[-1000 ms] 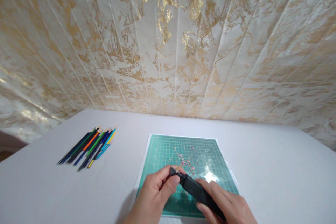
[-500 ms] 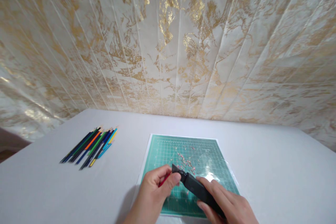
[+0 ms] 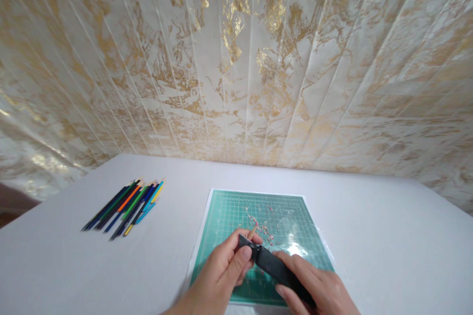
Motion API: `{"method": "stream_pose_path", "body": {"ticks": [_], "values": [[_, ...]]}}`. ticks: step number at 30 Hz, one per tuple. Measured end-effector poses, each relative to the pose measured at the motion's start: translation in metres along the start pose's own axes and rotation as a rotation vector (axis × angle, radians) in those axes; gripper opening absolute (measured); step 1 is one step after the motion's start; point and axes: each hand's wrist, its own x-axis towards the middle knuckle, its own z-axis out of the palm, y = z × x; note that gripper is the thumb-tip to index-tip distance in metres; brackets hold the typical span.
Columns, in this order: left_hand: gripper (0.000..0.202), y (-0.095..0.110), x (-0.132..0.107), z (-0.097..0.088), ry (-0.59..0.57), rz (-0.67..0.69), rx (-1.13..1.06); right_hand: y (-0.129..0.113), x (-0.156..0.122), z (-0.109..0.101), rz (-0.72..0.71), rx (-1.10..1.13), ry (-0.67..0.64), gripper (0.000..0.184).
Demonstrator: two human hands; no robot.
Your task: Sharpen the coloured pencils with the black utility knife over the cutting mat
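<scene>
1. Where the head view meets the near edge of the desk [image 3: 66,270]: left grip [image 3: 221,275] closed tight on a pencil [image 3: 252,233], thumb and fingers wrapped around it, with only the bare wooden end showing past the fingertips, aimed toward the wall.
2. Rest of the pencil hidden inside that fist; colour impossible to tell.
3. Right grip [image 3: 320,290] clamped on a black cutter [image 3: 273,267], fingers laid along the top of the handle, body slanting up and to the left from the bottom edge of the frame.
4. Front end of the cutter tucked under the left thumb, touching it, just behind the exposed pencil end; blade not visible.
5. Both grips over the near half of a green cutting mat [image 3: 221,216]; resting on it or held just above, cannot tell.
6. Pinkish shavings [image 3: 264,229] scattered over the middle of the mat, just beyond the pencil end.
7. Row of coloured pencils [image 3: 123,205] lying side by side on the desk, well apart from the mat on its left, tips toward the wall.
8. Gold-veined white wall panels [image 3: 236,59] rising behind the desk.
</scene>
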Motion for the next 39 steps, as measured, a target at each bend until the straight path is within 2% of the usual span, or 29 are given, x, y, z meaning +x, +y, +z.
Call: {"method": "stream_pose_path", "body": {"ticks": [5, 12, 15, 19, 23, 30, 34, 39], "values": [[0.059, 0.006, -0.002, 0.000, 0.023, -0.007, 0.097, -0.001, 0.000, 0.000, -0.006, -0.017, 0.002, 0.030], [0.054, 0.006, -0.003, -0.001, 0.052, 0.019, 0.176, 0.002, -0.005, 0.002, 0.005, 0.016, -0.022, 0.036], [0.056, 0.005, -0.003, 0.000, 0.049, 0.017, 0.163, 0.002, -0.006, 0.006, 0.011, 0.020, 0.014, 0.031], [0.060, 0.003, -0.004, 0.000, 0.030, 0.012, 0.137, 0.001, -0.006, 0.015, 0.043, 0.031, 0.110, 0.034], [0.063, 0.003, -0.004, 0.000, 0.032, 0.015, 0.154, 0.001, -0.006, 0.017, 0.048, 0.048, 0.116, 0.034], [0.055, 0.005, -0.004, -0.001, 0.071, -0.022, 0.197, 0.002, -0.005, 0.004, 0.008, 0.040, -0.011, 0.034], [0.050, 0.004, -0.004, -0.001, 0.049, -0.047, 0.161, 0.003, -0.005, 0.003, -0.025, -0.008, 0.014, 0.035], [0.044, 0.006, -0.004, -0.001, 0.071, -0.001, 0.146, 0.001, -0.004, 0.007, -0.026, -0.023, 0.069, 0.031]]}}
